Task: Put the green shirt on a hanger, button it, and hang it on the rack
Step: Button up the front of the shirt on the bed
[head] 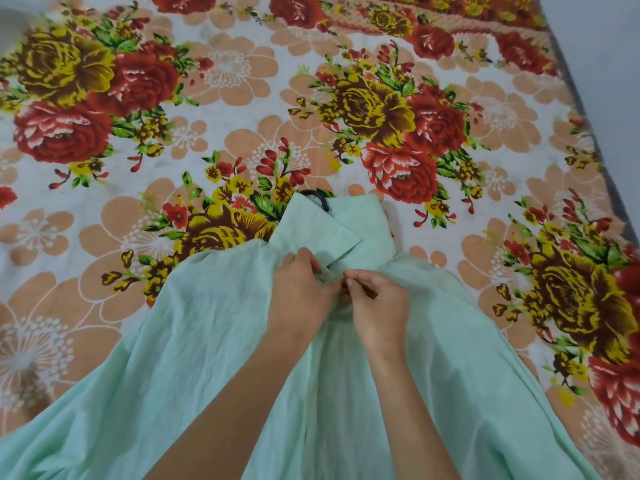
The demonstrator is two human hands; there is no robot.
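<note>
Both the left hand (300, 289) and right hand (376, 301) are pinching the green shirt (173, 358) below its collar (329, 233); light, limp cloth, probably handling best by its front edges

hanger (312, 192): you see only its hook, rest under shirt (194, 341) | shirt: lower part cut by bottom edge

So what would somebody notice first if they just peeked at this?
Probably the big flowery bedsheet with red and yellow roses, covering most of the view. On it, low in the middle, lies the pale green shirt, with a black hanger hook poking out above its collar. The left hand and right hand pinch the shirt front just below the collar.
</note>
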